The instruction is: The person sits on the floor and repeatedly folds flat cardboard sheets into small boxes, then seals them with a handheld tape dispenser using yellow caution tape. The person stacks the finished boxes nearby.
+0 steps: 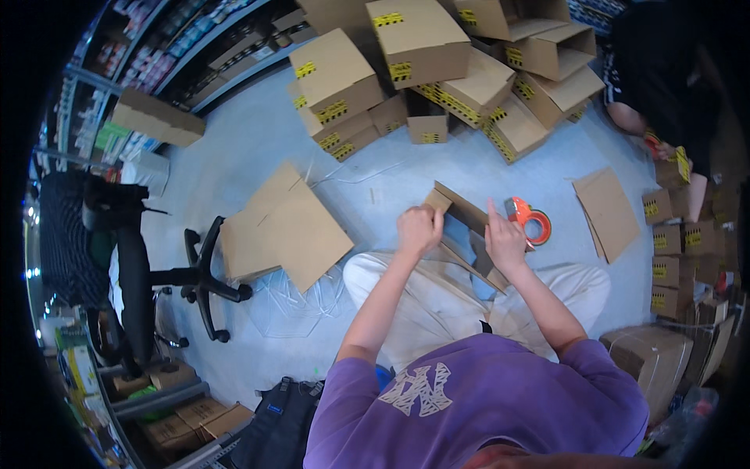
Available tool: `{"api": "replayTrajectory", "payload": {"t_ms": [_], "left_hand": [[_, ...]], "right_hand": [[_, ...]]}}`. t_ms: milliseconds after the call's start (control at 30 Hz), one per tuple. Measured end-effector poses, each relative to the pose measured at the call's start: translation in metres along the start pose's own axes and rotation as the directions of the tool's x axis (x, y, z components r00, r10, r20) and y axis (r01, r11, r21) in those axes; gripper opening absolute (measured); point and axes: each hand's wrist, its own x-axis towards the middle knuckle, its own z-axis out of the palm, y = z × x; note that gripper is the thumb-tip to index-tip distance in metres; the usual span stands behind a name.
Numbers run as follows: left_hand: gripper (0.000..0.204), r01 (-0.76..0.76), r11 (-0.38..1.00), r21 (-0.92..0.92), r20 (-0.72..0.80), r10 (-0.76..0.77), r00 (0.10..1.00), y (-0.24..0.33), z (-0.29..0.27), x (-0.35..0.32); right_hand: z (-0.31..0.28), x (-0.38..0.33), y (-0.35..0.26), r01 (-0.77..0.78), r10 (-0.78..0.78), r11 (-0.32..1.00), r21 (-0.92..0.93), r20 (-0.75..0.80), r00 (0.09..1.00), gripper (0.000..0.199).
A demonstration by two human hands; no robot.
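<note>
Between my bent legs stands a small brown cardboard box (462, 208), its top open and its walls partly unfolded. My left hand (420, 230) is closed on its left wall, near the far corner. At the right wall is my right hand (506, 238), the index finger stretched out and the other fingers loosely bent against the cardboard. Just beyond it, an orange tape dispenser (529, 222) with a roll of tape lies on the floor, apart from the box. My hands hide parts of the box walls.
Flat cardboard sheets (285, 227) lie to the left, with more flat cardboard (607, 214) to the right. Taped boxes (422, 47) are piled ahead. An office chair (199, 273) stands left, a black backpack (277, 426) behind it. Another person (656, 78) handles boxes at the far right.
</note>
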Motion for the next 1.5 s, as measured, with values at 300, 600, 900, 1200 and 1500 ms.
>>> {"api": "replayTrajectory", "payload": {"t_ms": [300, 600, 900, 1200, 1500], "left_hand": [[0.014, 0.072, 0.958, -0.278, -0.630, -0.238, 0.739, -0.010, 0.051, 0.003], [0.035, -0.027, 0.835, -0.550, -0.415, -0.245, 0.876, -0.026, 0.051, -0.009], [0.031, 0.109, 0.628, -0.770, -0.124, -0.316, 0.941, -0.035, 0.046, -0.001], [0.028, 0.141, 0.539, -0.830, -0.058, -0.335, 0.940, -0.032, 0.040, 0.000], [0.027, 0.149, 0.526, -0.838, -0.060, -0.360, 0.931, -0.019, 0.027, -0.001]], "right_hand": [[-0.017, -0.038, -0.015, -0.046, -0.084, 0.966, 0.254, 0.478, 0.874, 0.062], [-0.007, -0.047, -0.003, 0.006, -0.152, 0.925, 0.379, 0.358, 0.921, 0.053], [0.081, -0.087, 0.093, -0.209, 0.223, 0.973, -0.101, 0.157, 0.962, 0.018], [-0.040, -0.021, 0.070, -0.245, 0.283, 0.847, 0.472, -0.010, 0.959, 0.052], [-0.043, -0.049, -0.016, 0.173, -0.081, 0.802, 0.572, -0.183, 0.980, 0.061]]}}
